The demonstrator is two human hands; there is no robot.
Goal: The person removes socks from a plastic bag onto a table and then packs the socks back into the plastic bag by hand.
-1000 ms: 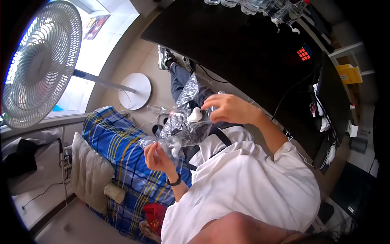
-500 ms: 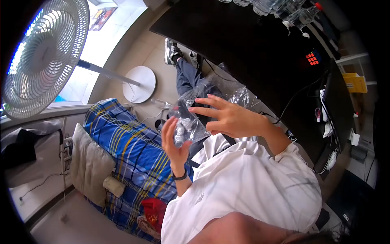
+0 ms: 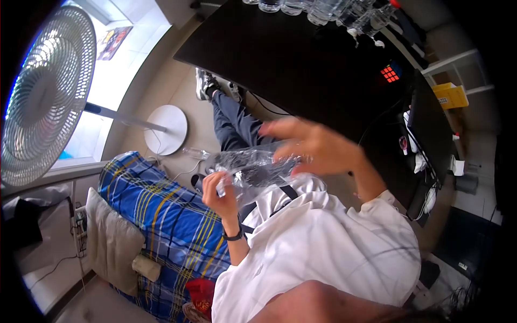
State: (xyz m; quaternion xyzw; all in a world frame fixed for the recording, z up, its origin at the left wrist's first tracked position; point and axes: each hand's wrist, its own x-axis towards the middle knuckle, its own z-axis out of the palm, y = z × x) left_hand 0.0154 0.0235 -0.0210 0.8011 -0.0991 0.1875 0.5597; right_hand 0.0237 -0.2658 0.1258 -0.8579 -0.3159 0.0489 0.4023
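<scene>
A clear plastic bag [image 3: 253, 167] stretches sideways over my lap, wrinkled and see-through. My left hand [image 3: 219, 196], with a black band on the wrist, is closed on the bag's left end, fingers curled and pinching it. At the other end is my right hand [image 3: 323, 151], blurred by motion. Its fingers look spread and stretched out over the bag; whether they touch the plastic is unclear. Something whitish shows by my left fingertips, too small to name.
A dark table [image 3: 258, 59] carries clear bottles [image 3: 323, 11], a puzzle cube [image 3: 389, 74] and a monitor [image 3: 431, 126]. To the left, a standing fan [image 3: 46, 97] rises from its round base [image 3: 166, 130]. A blue plaid bed cover [image 3: 161, 199] and a cushion [image 3: 113, 242] lie beside me.
My left fingers have closed on the bag, which was hanging crumpled between my hands and now spreads sideways. My right hand has shifted a little to the right. The view has turned slightly.
</scene>
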